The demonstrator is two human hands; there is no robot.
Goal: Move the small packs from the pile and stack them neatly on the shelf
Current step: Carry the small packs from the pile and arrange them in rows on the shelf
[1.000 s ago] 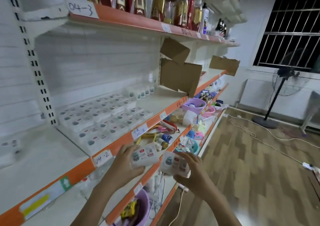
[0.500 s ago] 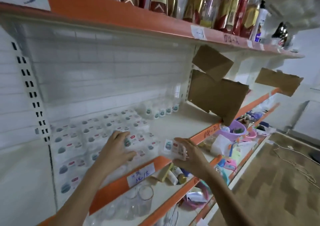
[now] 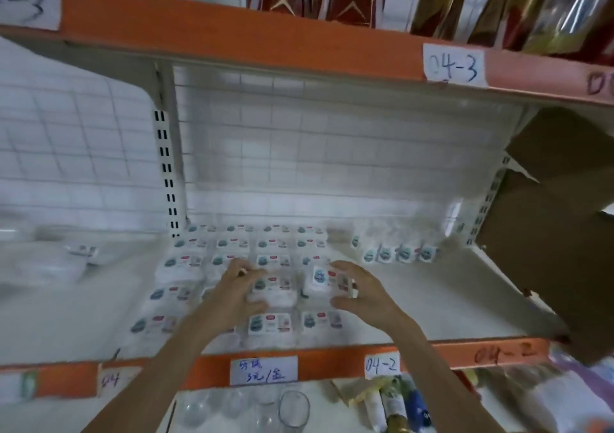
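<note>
The left hand (image 3: 240, 288) lies with its fingers spread flat on a small white pack with a printed label (image 3: 272, 288), which sits among the rows of small white packs (image 3: 252, 253) laid flat on the white metal shelf with an orange front edge (image 3: 432, 299); its grip is wide and holds nothing. The right hand (image 3: 360, 291) pinches another small white pack (image 3: 327, 281) between thumb and curled fingers, tilted, just above the right end of the rows, near the middle of the shelf. The rows run from the shelf's front edge to its back wall, filling its left half. A few upright packs (image 3: 400, 253) stand near the back, right of the rows. A brown cardboard piece (image 3: 545, 240) hangs at the shelf's right end. Clear glasses (image 3: 294, 409) stand on the shelf below.
</note>
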